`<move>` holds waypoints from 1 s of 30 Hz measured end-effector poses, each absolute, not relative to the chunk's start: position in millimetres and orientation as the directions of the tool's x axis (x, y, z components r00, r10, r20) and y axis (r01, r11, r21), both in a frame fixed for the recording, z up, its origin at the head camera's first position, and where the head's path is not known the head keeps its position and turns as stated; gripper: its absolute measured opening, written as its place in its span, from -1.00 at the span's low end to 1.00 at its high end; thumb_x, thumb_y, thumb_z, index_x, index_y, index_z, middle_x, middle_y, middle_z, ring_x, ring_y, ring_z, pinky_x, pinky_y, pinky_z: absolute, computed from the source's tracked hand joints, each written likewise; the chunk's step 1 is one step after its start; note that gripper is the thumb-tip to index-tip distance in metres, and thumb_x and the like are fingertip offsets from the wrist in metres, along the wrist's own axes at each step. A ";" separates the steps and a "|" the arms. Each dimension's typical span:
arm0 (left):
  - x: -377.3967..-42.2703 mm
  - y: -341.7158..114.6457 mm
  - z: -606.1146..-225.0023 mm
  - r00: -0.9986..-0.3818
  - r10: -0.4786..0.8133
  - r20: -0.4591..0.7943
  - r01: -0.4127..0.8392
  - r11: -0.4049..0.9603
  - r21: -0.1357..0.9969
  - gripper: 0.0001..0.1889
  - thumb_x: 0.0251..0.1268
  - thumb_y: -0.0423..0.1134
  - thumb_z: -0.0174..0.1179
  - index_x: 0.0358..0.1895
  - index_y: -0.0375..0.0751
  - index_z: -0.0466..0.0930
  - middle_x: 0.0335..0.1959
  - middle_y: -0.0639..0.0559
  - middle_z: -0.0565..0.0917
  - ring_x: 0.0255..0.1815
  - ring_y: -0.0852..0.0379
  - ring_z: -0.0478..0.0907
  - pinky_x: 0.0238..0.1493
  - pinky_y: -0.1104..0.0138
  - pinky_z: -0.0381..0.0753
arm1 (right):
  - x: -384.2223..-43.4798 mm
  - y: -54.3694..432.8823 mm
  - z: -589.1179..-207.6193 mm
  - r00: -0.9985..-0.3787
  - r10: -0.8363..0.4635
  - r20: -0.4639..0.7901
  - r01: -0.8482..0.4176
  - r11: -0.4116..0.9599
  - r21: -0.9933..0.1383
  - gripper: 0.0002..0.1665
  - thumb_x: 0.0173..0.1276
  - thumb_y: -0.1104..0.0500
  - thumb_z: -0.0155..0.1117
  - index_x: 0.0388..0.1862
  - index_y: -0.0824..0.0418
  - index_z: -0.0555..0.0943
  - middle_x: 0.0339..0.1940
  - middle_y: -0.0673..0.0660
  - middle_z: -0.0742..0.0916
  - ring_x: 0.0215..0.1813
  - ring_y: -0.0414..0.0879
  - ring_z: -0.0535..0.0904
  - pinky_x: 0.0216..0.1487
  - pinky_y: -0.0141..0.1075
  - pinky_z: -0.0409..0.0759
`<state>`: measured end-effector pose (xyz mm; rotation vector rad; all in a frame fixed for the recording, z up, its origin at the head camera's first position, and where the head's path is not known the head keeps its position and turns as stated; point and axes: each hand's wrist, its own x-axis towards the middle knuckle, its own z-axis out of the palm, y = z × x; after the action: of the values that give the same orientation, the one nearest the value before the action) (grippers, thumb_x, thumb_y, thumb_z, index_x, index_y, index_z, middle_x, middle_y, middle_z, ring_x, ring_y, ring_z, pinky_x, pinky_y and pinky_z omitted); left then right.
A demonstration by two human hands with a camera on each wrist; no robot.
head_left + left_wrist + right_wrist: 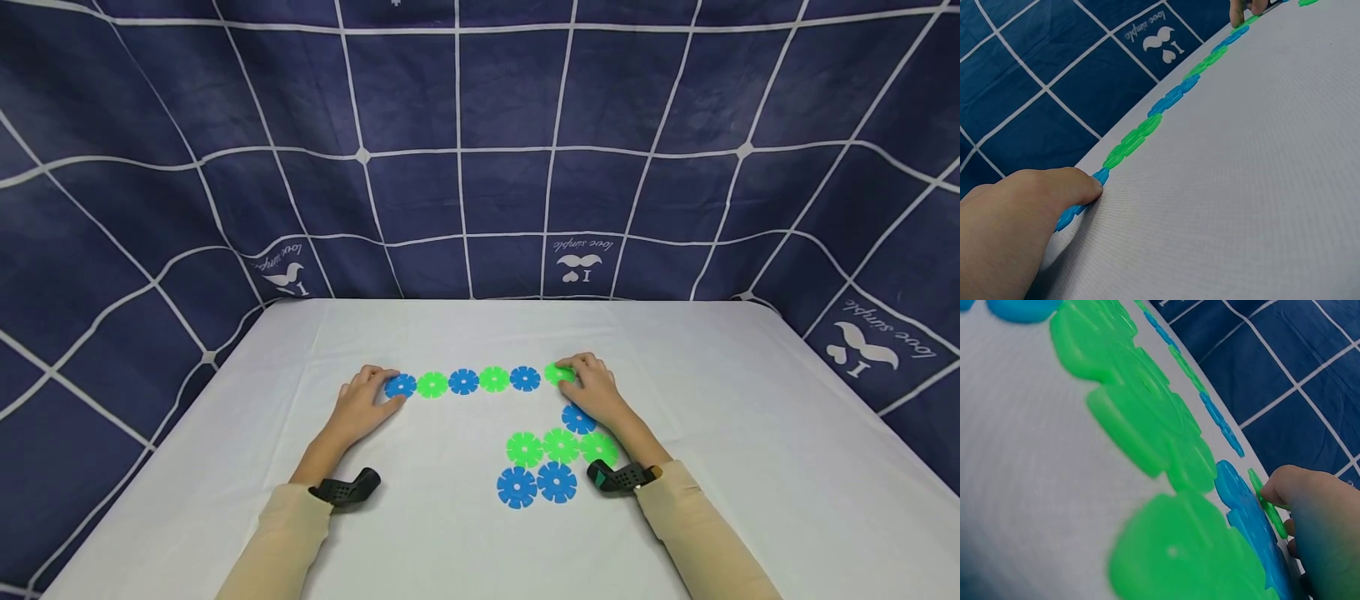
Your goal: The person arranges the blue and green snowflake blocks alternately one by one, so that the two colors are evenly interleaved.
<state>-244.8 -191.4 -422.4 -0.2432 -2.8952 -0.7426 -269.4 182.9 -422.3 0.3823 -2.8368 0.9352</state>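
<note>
Notched, flower-shaped plastic building discs lie on the white table, some in a row. At the row's left end my left hand holds a blue disc, thumb at its near edge and fingers at its far edge. Beside it run a green disc, a blue disc, a green disc and a blue disc. A small gap to the right of these, my right hand pinches another green disc between thumb and fingers, its right side hidden in the head view.
Nearer me on the white table lie more discs: a blue one by my right wrist, three green ones side by side and two blue ones. A dark blue gridded cloth hangs behind the table's far edge.
</note>
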 end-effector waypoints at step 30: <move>-246.1 -191.1 -423.8 -0.976 0.122 0.179 0.192 0.869 0.455 -0.45 0.15 0.00 0.13 0.19 -0.20 0.38 0.12 -0.24 0.36 0.17 -0.18 0.31 0.03 0.01 0.16 | -268.9 183.0 -423.2 -0.953 -0.214 0.215 -0.300 0.767 -0.567 -0.54 0.22 -0.03 0.15 0.06 0.12 0.50 0.05 0.19 0.50 0.05 0.07 0.35 0.07 0.00 0.15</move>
<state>-246.1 -191.1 -423.8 -0.2448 -2.8963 -0.7279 -268.9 183.0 -423.2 0.4131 -2.8228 0.9407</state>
